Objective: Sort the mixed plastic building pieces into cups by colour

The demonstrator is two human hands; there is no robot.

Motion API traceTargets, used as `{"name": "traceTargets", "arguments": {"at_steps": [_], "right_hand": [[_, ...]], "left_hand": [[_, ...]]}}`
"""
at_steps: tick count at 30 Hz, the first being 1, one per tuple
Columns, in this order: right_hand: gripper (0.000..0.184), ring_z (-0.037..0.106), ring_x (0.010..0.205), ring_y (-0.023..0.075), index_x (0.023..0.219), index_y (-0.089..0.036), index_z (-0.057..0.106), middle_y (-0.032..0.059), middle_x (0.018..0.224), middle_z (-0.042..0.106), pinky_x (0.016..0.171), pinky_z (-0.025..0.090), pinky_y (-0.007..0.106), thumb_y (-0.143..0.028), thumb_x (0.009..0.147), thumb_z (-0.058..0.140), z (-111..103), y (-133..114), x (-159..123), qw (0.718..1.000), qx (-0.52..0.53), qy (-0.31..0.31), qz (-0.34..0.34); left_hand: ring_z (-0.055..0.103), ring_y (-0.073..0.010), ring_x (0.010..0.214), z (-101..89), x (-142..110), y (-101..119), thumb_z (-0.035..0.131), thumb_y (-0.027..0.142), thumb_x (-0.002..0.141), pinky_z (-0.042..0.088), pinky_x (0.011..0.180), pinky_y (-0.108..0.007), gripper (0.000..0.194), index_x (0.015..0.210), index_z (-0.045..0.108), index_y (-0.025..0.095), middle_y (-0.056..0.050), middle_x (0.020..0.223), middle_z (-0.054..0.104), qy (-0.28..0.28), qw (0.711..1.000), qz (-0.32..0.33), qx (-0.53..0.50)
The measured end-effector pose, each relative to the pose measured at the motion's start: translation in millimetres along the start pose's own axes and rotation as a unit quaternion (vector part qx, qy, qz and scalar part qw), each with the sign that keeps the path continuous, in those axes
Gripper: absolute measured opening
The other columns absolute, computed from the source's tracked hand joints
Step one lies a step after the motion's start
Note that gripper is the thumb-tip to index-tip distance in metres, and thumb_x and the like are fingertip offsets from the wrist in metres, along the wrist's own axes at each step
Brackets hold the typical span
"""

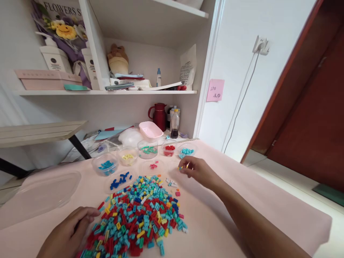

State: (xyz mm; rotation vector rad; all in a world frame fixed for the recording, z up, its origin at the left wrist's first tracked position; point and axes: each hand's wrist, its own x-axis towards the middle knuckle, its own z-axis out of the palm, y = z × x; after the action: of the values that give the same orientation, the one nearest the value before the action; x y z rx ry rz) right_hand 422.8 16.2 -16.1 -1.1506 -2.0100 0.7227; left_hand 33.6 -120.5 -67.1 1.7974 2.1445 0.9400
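Note:
A large heap of small toy building bricks (142,211), in red, light blue, yellow, green and dark blue, lies before me on the pink-covered table (215,215). My left hand (75,225) rests at the heap's left edge, fingers loosely extended beside a red brick (100,205); nothing shows in it. Beyond the heap, my right hand (196,170) is pinched over a faint clear lid or dish, with a tiny yellow brick (180,168) at the fingertips. White bricks (171,182) lie loose to the left of that hand.
Clear tubs hold blue (106,165), yellow (127,157), green (148,149), red (169,148) and light-blue bricks (187,151). Clear lids carry dark-blue (120,181) and pink bricks (153,166). A large clear lid (43,195) lies left. Behind stand a pink basin (150,130), red jug (159,116) and bottle (175,123).

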Motion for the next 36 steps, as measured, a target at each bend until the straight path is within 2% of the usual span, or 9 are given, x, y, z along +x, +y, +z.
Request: {"name": "traceTargets", "arguments": {"at_steps": [5, 9, 13, 15, 18, 20, 22, 30, 36], "right_hand": [[0.029, 0.055, 0.061, 0.014, 0.095, -0.02, 0.063, 0.002, 0.077, 0.06, 0.058, 0.046, 0.027, -0.042, 0.078, 0.058, -22.6, 34.4, 22.2, 0.966, 0.027, 0.257, 0.019], [0.038, 0.058, 0.063, 0.014, 0.107, -0.021, 0.064, 0.003, 0.087, 0.062, 0.063, 0.048, 0.03, -0.042, 0.076, 0.058, -25.0, 58.1, 36.8, 0.963, -0.015, 0.267, 0.035], [0.04, 0.061, 0.065, 0.0148, 0.11, -0.02, 0.062, 0.0042, 0.087, 0.063, 0.061, 0.049, 0.028, -0.044, 0.081, 0.051, -26.1, 54.2, 30.5, 0.955, 0.036, 0.289, 0.047], [0.037, 0.061, 0.064, 0.015, 0.105, -0.019, 0.064, 0.0049, 0.084, 0.064, 0.056, 0.047, 0.026, -0.043, 0.082, 0.05, -26.3, 45.2, 21.6, 0.964, 0.065, 0.25, 0.06], [0.028, 0.061, 0.058, 0.0139, 0.093, -0.02, 0.068, 0.0028, 0.076, 0.065, 0.052, 0.045, 0.024, -0.038, 0.081, 0.052, -21.6, 31.8, 8.3, 0.995, 0.031, 0.055, 0.071], [0.022, 0.06, 0.054, 0.0128, 0.087, -0.022, 0.07, 0.0003, 0.071, 0.065, 0.053, 0.044, 0.024, -0.033, 0.08, 0.053, -15.7, 24.2, 2.1, 0.995, -0.031, -0.067, 0.061], [0.019, 0.058, 0.05, 0.0113, 0.088, -0.024, 0.07, -0.0016, 0.07, 0.066, 0.054, 0.043, 0.024, -0.029, 0.079, 0.054, -9.8, 17.0, -1.7, 0.986, -0.086, -0.135, 0.043], [0.023, 0.06, 0.072, 0.0152, 0.094, -0.028, 0.07, -0.0014, 0.084, 0.069, 0.061, 0.039, 0.024, -0.021, 0.074, 0.059, 5.2, -4.3, -9.4, 0.967, -0.193, -0.16, -0.036], [0.031, 0.06, 0.072, 0.0146, 0.106, -0.03, 0.066, -0.0009, 0.087, 0.069, 0.062, 0.04, 0.025, -0.02, 0.077, 0.058, 12.3, -5.9, -11.4, 0.961, -0.205, -0.18, -0.052]], "left_hand": [[0.07, -0.017, 0.082, 3.1, 0.4, -2.9, 0.051, 0.042, 0.075, 0.053, 0.068, -0.02, 0.022, 0.076, 0.071, 0.031, 0.004, 0.085, 0.075, -0.002, 1.0, 0.01, 0.013], [0.07, -0.0167, 0.083, 1.4, -0.6, 2.3, 0.05, 0.041, 0.075, 0.053, 0.07, -0.02, 0.022, 0.076, 0.071, 0.032, 0.005, 0.086, 0.075, -0.006, 1.0, 0.008, 0.017], [0.07, -0.0172, 0.082, -1.1, -1.4, 7.1, 0.05, 0.039, 0.075, 0.054, 0.069, -0.021, 0.022, 0.075, 0.071, 0.031, 0.004, 0.084, 0.075, -0.005, 1.0, 0.003, 0.019], [0.07, -0.0173, 0.082, -2.2, -1.8, 8.9, 0.049, 0.039, 0.075, 0.053, 0.068, -0.021, 0.023, 0.077, 0.071, 0.03, 0.003, 0.085, 0.075, -0.01, 1.0, -0.003, 0.023], [0.07, -0.0173, 0.082, -3.4, -2.3, 9.9, 0.048, 0.039, 0.076, 0.053, 0.068, -0.021, 0.025, 0.078, 0.071, 0.03, 0.003, 0.086, 0.075, -0.02, 0.999, -0.004, 0.026], [0.07, -0.0172, 0.082, -3.8, -2.2, 9.9, 0.048, 0.041, 0.076, 0.053, 0.068, -0.021, 0.025, 0.079, 0.071, 0.03, 0.003, 0.087, 0.075, -0.025, 0.999, -0.004, 0.024], [0.07, -0.0172, 0.082, -4.3, -1.9, 10.1, 0.048, 0.041, 0.076, 0.053, 0.068, -0.021, 0.025, 0.079, 0.071, 0.03, 0.004, 0.086, 0.075, -0.024, 0.999, 0.0, 0.023], [0.07, -0.0176, 0.084, -5.3, -1.8, 10.0, 0.046, 0.039, 0.077, 0.053, 0.072, -0.022, 0.027, 0.078, 0.071, 0.029, 0.002, 0.087, 0.076, -0.021, 0.999, 0.006, 0.029], [0.07, -0.0175, 0.084, -6.3, -2.5, 11.0, 0.045, 0.037, 0.078, 0.053, 0.071, -0.022, 0.027, 0.079, 0.071, 0.029, 0.003, 0.086, 0.075, -0.027, 0.999, 0.015, 0.033]]}}
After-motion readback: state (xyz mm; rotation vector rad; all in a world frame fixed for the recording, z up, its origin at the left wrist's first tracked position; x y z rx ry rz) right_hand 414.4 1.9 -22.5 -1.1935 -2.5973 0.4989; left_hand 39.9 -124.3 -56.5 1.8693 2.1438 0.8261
